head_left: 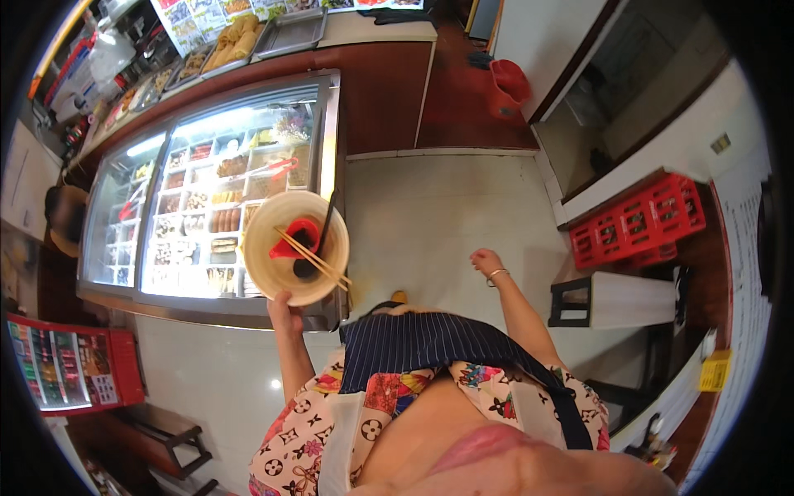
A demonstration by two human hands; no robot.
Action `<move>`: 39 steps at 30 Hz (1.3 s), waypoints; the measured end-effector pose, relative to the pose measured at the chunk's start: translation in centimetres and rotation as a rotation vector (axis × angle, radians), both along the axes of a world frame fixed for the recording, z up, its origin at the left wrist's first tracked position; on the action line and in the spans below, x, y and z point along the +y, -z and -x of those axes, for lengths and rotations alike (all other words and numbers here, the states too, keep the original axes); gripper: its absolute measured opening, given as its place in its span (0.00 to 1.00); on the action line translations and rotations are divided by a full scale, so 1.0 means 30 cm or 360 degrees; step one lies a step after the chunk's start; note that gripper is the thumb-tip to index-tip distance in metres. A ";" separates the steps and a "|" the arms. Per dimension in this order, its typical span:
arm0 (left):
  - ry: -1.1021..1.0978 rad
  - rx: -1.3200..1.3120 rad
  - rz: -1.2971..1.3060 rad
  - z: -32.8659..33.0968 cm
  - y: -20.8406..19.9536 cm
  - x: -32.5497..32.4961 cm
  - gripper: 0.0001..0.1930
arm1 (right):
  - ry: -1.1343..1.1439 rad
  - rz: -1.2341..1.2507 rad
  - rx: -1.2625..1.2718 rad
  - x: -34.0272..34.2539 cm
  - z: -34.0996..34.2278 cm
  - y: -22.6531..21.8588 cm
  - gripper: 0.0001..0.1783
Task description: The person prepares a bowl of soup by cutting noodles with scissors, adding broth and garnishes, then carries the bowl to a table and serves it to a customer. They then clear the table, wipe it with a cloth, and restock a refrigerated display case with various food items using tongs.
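Observation:
My left hand (285, 314) is closed on the near rim of a large cream-coloured bowl (260, 248), held beside the lit glass display case. Inside the bowl is a red plastic piece (306, 230) shaped like a spouted cup, with something dark in and below it. A pair of wooden chopsticks (318, 263) slants across the bowl, tips past its right rim. Against that rim leans a thin black handle (330, 211), its lower end hard to make out. Away from the bowl, my right hand (486, 263) hangs over the floor, fingers curled in, nothing visible in it; a bracelet circles its wrist.
The display case (331, 149) holds small trays of food and red tongs (281, 168). Behind it a counter carries metal trays (291, 33). At right are a red crate (637, 221) and a white stool (633, 299); a red bin (509, 85) stands farther back. A red drinks cooler (124, 364) stands left.

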State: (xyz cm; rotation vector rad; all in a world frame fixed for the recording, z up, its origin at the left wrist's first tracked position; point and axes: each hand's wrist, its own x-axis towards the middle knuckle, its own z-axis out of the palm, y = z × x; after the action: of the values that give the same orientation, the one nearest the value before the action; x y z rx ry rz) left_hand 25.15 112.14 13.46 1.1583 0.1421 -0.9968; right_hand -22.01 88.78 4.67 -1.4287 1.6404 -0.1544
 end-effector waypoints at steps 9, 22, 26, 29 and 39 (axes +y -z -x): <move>-0.0542 0.0022 -0.0035 0.113 -0.106 0.028 0.25 | -0.0232 0.0158 0.0221 -0.426 0.028 0.053 0.07; -0.1774 -0.0046 -0.0150 0.764 -0.246 0.318 0.30 | -0.0998 0.1963 0.0245 -1.662 -0.804 -0.279 0.24; -0.2068 0.0037 -0.0065 0.966 -0.228 0.332 0.28 | -0.1010 0.1962 0.0406 -2.001 -0.901 -0.376 0.24; -0.2220 -0.0070 -0.0163 1.118 -0.357 0.313 0.26 | -0.1052 0.1301 0.1020 -1.814 -0.988 -0.503 0.22; -0.2546 -0.0031 -0.0035 1.309 -0.283 0.232 0.26 | -0.1295 0.1276 0.1096 -1.740 -1.011 -0.541 0.21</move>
State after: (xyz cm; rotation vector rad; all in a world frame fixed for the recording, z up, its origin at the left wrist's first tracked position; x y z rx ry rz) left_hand -14.11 119.09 21.95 0.7027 0.8917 0.4412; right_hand 8.31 36.59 20.91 -2.9066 1.3857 0.2022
